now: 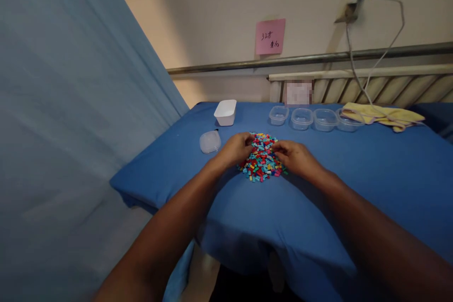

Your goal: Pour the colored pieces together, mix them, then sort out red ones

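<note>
A round heap of small plastic building bricks in red, light blue, yellow, green and other colours lies on the blue sheet. At its upper left edge is my left hand, fingers curved with a gap between thumb and fingers. My right hand reaches in from the opposite side, its fingertips at the bricks and slightly apart. I make out no brick lifted in either hand. The bricks right under the fingertips are partly hidden.
A white plastic tub and a clear lid are left of the heap. Clear containers line the back, beside a yellow cloth. A white cable hangs from the wall socket; a blue curtain hangs left.
</note>
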Action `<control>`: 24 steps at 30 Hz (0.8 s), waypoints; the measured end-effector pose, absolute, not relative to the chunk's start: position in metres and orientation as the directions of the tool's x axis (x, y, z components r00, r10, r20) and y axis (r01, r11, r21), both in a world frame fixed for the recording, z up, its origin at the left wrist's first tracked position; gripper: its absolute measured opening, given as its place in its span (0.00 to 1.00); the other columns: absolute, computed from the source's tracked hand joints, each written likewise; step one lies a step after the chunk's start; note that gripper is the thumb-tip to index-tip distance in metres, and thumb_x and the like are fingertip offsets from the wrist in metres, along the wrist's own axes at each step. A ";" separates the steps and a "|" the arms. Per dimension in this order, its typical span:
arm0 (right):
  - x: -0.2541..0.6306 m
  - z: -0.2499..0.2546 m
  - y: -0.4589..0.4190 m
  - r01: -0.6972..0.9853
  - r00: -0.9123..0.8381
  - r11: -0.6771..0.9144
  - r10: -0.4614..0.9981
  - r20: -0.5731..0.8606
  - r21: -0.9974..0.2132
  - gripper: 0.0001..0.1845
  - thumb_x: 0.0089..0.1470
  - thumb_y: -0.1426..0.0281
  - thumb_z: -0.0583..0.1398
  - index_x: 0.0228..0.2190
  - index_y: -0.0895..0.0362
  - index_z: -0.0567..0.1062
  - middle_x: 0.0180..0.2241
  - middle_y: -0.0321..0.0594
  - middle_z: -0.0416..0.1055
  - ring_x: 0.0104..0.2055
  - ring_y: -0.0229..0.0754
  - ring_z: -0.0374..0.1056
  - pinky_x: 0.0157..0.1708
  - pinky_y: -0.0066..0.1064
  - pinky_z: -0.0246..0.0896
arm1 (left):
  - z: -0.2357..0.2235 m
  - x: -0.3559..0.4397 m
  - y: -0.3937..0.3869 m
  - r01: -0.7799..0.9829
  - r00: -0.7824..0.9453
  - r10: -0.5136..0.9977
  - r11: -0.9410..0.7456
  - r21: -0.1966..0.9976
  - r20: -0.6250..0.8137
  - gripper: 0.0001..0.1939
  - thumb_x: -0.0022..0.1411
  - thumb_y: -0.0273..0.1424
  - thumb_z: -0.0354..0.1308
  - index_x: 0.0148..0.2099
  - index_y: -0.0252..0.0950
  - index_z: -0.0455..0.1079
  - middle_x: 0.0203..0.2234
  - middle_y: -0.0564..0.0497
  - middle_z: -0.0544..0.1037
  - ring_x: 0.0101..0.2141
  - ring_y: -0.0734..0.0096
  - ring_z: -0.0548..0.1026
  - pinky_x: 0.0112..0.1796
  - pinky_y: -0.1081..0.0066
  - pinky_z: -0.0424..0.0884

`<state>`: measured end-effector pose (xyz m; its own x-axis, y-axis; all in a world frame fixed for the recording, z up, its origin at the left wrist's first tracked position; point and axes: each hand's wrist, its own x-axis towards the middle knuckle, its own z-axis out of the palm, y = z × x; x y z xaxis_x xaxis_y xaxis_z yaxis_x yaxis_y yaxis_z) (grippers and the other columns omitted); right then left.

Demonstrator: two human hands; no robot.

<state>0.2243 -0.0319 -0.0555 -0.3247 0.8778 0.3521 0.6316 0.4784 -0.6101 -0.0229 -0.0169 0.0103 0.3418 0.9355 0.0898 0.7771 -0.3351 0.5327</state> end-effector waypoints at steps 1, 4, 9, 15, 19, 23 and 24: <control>0.219 -0.053 -0.032 0.608 -0.322 0.492 0.870 0.373 -0.623 0.17 0.63 0.74 0.61 0.50 0.50 0.84 0.46 0.41 0.85 0.47 0.48 0.81 0.49 0.38 0.76 | 0.011 -0.019 -0.015 0.768 0.355 0.927 -0.361 0.528 0.117 0.16 0.61 0.23 0.57 0.50 0.35 0.80 0.35 0.51 0.82 0.35 0.66 0.78 0.38 0.70 0.71; 0.212 -0.044 -0.035 0.503 -0.317 0.559 0.829 0.461 -0.659 0.17 0.66 0.72 0.60 0.51 0.49 0.84 0.48 0.42 0.84 0.49 0.48 0.80 0.52 0.39 0.75 | 0.015 -0.017 -0.018 0.755 0.363 0.906 -0.424 0.501 0.219 0.17 0.67 0.25 0.56 0.54 0.35 0.80 0.45 0.46 0.83 0.45 0.62 0.80 0.49 0.66 0.74; 0.243 -0.038 -0.043 0.581 -0.290 0.481 0.876 0.386 -0.656 0.17 0.66 0.67 0.62 0.53 0.52 0.84 0.48 0.44 0.84 0.45 0.49 0.80 0.48 0.39 0.75 | 0.011 -0.030 -0.053 0.740 0.483 0.821 -0.569 0.359 0.305 0.32 0.73 0.43 0.60 0.73 0.35 0.66 0.69 0.36 0.70 0.69 0.50 0.67 0.69 0.51 0.62; 0.261 -0.048 -0.052 0.650 -0.507 0.506 0.845 0.171 -0.568 0.30 0.53 0.66 0.74 0.58 0.54 0.81 0.49 0.47 0.84 0.41 0.51 0.80 0.44 0.38 0.74 | -0.019 -0.023 -0.073 0.732 0.637 0.751 -0.660 0.170 0.173 0.56 0.68 0.62 0.59 0.82 0.34 0.46 0.80 0.30 0.41 0.78 0.37 0.40 0.73 0.35 0.41; 0.242 -0.054 -0.050 0.625 -0.481 0.523 0.843 0.241 -0.580 0.20 0.60 0.71 0.69 0.54 0.55 0.82 0.43 0.45 0.84 0.37 0.47 0.79 0.41 0.36 0.73 | -0.033 -0.018 -0.053 0.710 0.657 0.711 -0.695 0.112 0.251 0.49 0.71 0.59 0.58 0.80 0.36 0.51 0.79 0.32 0.46 0.78 0.41 0.45 0.74 0.40 0.46; 0.229 -0.057 -0.043 0.543 -0.385 0.562 0.827 0.410 -0.624 0.14 0.62 0.72 0.67 0.49 0.53 0.84 0.42 0.43 0.83 0.40 0.46 0.79 0.43 0.36 0.74 | -0.033 -0.018 -0.039 0.750 0.595 0.738 -0.652 0.111 0.319 0.45 0.74 0.58 0.55 0.80 0.36 0.53 0.78 0.34 0.51 0.77 0.43 0.50 0.73 0.41 0.49; 0.226 -0.058 -0.041 0.522 -0.359 0.580 0.815 0.455 -0.626 0.13 0.62 0.72 0.67 0.49 0.53 0.84 0.43 0.43 0.83 0.40 0.46 0.79 0.44 0.37 0.74 | -0.032 -0.018 -0.038 0.767 0.570 0.754 -0.631 0.117 0.327 0.43 0.75 0.57 0.53 0.80 0.37 0.54 0.78 0.35 0.51 0.77 0.44 0.51 0.73 0.41 0.49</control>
